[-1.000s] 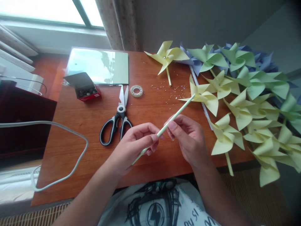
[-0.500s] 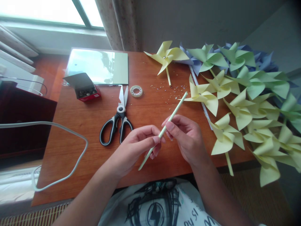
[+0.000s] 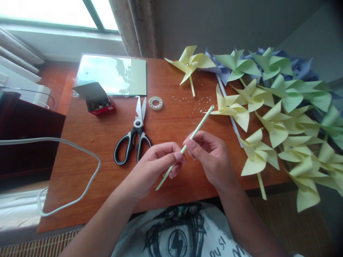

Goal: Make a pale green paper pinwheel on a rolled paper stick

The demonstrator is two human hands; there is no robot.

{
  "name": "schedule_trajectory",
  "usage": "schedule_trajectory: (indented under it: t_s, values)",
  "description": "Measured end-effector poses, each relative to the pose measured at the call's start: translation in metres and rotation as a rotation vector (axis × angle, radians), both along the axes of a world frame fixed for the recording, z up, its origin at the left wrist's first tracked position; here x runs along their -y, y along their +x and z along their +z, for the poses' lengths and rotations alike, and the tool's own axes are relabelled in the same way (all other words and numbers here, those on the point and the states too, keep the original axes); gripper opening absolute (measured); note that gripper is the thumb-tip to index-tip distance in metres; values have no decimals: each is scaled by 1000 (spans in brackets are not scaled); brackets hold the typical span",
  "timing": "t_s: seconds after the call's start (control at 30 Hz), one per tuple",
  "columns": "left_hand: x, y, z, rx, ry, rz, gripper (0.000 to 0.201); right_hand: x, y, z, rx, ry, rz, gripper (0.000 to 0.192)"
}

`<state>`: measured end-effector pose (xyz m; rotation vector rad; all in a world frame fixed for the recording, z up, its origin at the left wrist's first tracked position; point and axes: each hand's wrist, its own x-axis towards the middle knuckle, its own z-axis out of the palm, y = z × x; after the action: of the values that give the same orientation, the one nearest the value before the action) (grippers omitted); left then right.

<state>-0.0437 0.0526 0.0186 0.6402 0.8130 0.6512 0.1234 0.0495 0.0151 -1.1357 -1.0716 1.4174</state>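
Note:
A thin, pale green rolled paper stick (image 3: pixel 199 125) slants across the middle of the view, above the table. My left hand (image 3: pixel 160 162) is closed on its lower middle, thumb on top. Just above that, my right hand (image 3: pixel 210 155) pinches the same stick between thumb and fingers. Both ends of the stick stick out free. Beyond my left hand lie black-handled scissors (image 3: pixel 138 124), blades a little apart and pointing away. A small roll of clear tape (image 3: pixel 155 103) lies right of the blades.
Yellow pinwheels (image 3: pixel 255 151), green pinwheels (image 3: pixel 288 92) and purple ones (image 3: pixel 302 69) crowd the right side. A red box (image 3: pixel 103 107) of small dark pieces stands open at left, before a pack of paper (image 3: pixel 138 76). A white cable (image 3: pixel 80 148) crosses the left edge. Tiny scraps lie mid-table.
The stick's lower end has shifted slightly up and left, and my hands have barely moved on it. Everything else lies as before, apart from a slight shift of the view.

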Motion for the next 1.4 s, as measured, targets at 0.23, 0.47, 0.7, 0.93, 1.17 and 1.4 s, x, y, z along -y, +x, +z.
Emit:
schedule_trajectory:
  t_s: [0.23,0.47,0.7,0.93,1.17,1.4]
  values:
    - [0,-1,1,-6,5,-21,23,-1,-1,0,19,-13,-6,18]
    - [0,-1,2,5,4,-26,25,-2,-2,-2,10,-39,-41,23]
    - [-1,-1,2,-12,-21,-16,26,-3,-1,-1,6,-37,-17,25]
    - [-1,-4,-1,61,-38,-6,27,-1,2,-5,-24,-37,49,15]
    - [-1,-4,-3,83,-29,5,27,-1,1,-4,-36,-44,38,8]
    - [-2,-3,-2,74,-17,21,26,0,0,-5,-59,-32,37,6]
